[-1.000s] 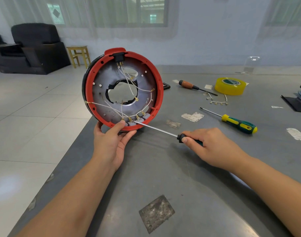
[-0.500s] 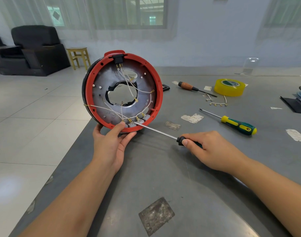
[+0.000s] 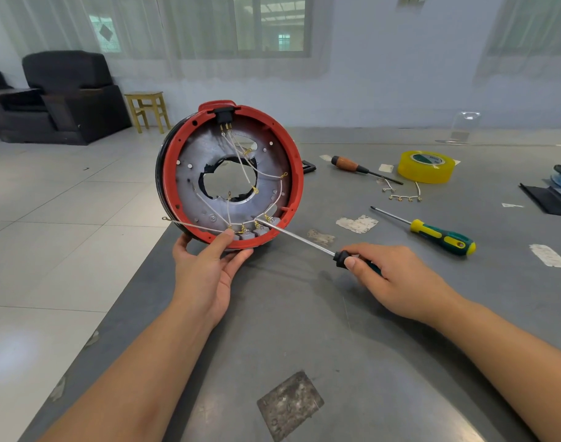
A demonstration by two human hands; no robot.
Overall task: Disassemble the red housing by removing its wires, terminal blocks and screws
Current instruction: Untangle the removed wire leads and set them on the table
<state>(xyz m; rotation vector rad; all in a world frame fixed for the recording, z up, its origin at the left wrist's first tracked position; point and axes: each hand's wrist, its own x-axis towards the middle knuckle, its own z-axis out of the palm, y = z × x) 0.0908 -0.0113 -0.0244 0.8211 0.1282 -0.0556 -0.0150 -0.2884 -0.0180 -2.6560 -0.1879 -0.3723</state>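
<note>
left hand (image 3: 209, 275) gripping red housing (image 3: 296, 186) rim | right hand (image 3: 397, 282) fingers curling around screwdriver (image 3: 304, 242), tip touching terminal blocks (image 3: 257, 232)

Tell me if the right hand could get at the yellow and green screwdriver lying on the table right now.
Probably not straight away: the right hand already grips another screwdriver. The yellow and green screwdriver lies uncovered on the table just beyond it.

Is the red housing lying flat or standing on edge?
On edge: the red housing stands on its rim on the table, steadied by the left hand.
</note>
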